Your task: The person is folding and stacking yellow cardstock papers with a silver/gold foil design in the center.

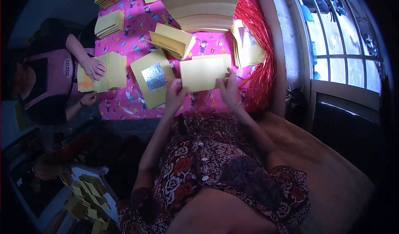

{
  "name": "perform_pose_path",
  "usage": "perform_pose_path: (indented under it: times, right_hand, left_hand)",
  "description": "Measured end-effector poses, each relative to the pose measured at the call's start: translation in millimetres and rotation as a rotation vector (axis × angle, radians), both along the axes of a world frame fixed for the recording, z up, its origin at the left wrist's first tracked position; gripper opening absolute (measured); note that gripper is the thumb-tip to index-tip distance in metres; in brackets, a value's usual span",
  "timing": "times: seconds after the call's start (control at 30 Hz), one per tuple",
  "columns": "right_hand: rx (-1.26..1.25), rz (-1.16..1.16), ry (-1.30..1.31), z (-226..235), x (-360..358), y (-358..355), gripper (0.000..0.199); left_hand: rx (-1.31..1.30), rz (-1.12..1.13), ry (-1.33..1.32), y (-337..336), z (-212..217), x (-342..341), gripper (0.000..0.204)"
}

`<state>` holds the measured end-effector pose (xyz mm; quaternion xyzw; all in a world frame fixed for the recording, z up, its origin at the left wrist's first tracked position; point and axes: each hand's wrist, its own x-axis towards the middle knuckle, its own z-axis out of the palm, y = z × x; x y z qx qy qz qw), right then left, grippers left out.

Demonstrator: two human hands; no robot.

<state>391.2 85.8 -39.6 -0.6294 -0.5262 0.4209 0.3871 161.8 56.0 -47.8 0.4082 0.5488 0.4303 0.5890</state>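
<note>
A thin stack of pale yellow paper sheets [204, 74] is held up between my two hands over the near part of the table. My left hand [176, 93] grips its lower left corner, the thumb lying on the front. At the lower right corner my right hand [228, 89] pinches the stack, with one finger raised along the right edge. To the left lies a larger yellow sheet [142, 93] bearing a silver foil square [154, 77]. Just behind the held stack stands a folded bundle of yellow paper [167, 43], partly open.
A pink patterned cloth [133, 47] covers the table. Tall tan paper piles [195, 9] fill the back. On the right are a foil-faced yellow stack [247, 51] and red plastic strands [266, 63]. At left, a co-worker's hands [94, 69] rest by another yellow stack [117, 70].
</note>
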Motion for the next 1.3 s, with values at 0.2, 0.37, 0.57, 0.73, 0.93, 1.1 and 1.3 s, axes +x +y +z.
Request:
perform_pose_path:
  times: [0.2, 0.37, 0.57, 0.73, 0.93, 1.1, 1.3]
  right_hand:
    - [-0.016, 0.040, -0.297, -29.8, 28.5, 36.4, 0.045]
    - [-0.080, 0.052, -0.371, -39.9, 24.7, 47.6, 0.045]
    - [-0.094, 0.069, -0.371, -63.3, 34.2, 53.7, 0.045]
    - [-0.020, 0.088, -0.424, -70.0, 36.5, 55.5, 0.049]
    - [-0.049, 0.073, -0.408, -84.9, 48.4, 54.6, 0.044]
    - [-0.178, 0.100, -0.552, -72.4, 49.4, 57.6, 0.042]
    - [-0.186, 0.102, -0.660, -66.4, 47.1, 59.2, 0.043]
  left_hand:
    - [-0.022, -0.056, 0.390, 58.4, -28.2, 24.5, 0.021]
    - [-0.066, -0.081, 0.491, 70.4, -66.6, 20.4, 0.028]
    - [-0.117, -0.155, 0.637, 74.2, -68.6, 28.7, 0.031]
    - [-0.132, -0.101, 0.672, 71.5, -65.5, 35.5, 0.023]
    - [-0.101, -0.085, 0.696, 69.4, -62.2, 46.7, 0.022]
    - [-0.064, -0.052, 0.688, 66.3, -72.0, 50.8, 0.021]
    - [-0.041, -0.006, 0.662, 60.1, -90.0, 53.2, 0.031]
